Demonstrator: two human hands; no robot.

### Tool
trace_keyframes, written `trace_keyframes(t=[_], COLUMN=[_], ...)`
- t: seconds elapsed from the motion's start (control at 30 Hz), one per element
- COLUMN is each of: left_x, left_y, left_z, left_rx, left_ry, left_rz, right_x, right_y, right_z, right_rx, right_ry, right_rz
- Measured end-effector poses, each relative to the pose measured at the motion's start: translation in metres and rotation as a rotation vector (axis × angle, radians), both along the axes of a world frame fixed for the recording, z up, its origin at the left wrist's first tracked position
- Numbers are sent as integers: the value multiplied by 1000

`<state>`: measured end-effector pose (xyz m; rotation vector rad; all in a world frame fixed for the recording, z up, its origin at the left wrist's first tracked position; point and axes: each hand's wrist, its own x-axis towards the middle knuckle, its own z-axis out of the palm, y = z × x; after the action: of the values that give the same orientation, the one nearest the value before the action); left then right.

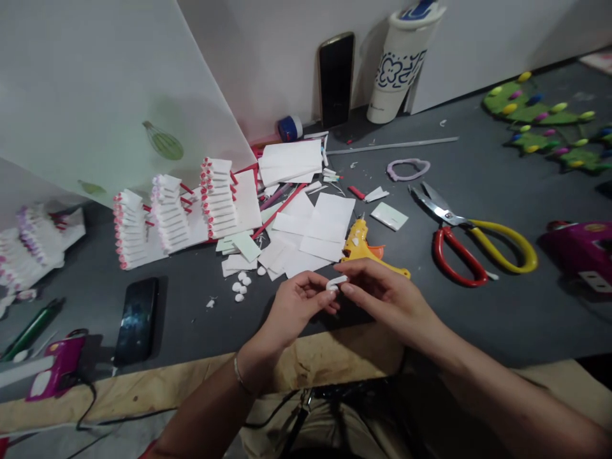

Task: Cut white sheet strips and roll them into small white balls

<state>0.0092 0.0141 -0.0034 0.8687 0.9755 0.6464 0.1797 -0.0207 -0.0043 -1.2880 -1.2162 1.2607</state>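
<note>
Between the fingertips of both hands is a small white strip (337, 281), curled at its left end; whether it is paper or felt I cannot tell. My left hand (300, 301) pinches the curled end. The straight end is gripped between thumb and forefinger of my right hand (382, 294). Just beyond the right hand lies a yellow glue gun (359, 245) on its side. White sheets (327, 223) are spread behind the hands, and several small white balls (241, 285) sit left of the left hand.
Red-and-yellow-handled scissors (459, 223) lie open at the right. Bundles of white pieces with red tips (220, 197) stand at the left. One phone (136, 322) lies flat near the front edge; another phone (336, 80) leans on the back wall beside a white tumbler (400, 67).
</note>
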Motion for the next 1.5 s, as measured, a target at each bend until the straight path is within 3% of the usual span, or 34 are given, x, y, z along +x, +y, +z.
trace_keyframes(t=[0.23,0.5,1.0,1.37,1.5], left_x=[2,1,4,-1,-5], left_y=[-2,-2,-6,-5,-6], left_z=[4,3,1,3,1], left_rx=[-3,49,20,212,434], left_ry=[12,-8,25,98,209], left_rz=[-50,63,122,63,-21], right_x=[1,0,-7,-7,-4], right_y=[2,2,0,1,2], right_z=[3,10,8,7,9], right_rx=[15,-133,-89,-152,-148], right_ry=[-26,91,-13,75,70], right_rz=[29,23,-25,-18,-6])
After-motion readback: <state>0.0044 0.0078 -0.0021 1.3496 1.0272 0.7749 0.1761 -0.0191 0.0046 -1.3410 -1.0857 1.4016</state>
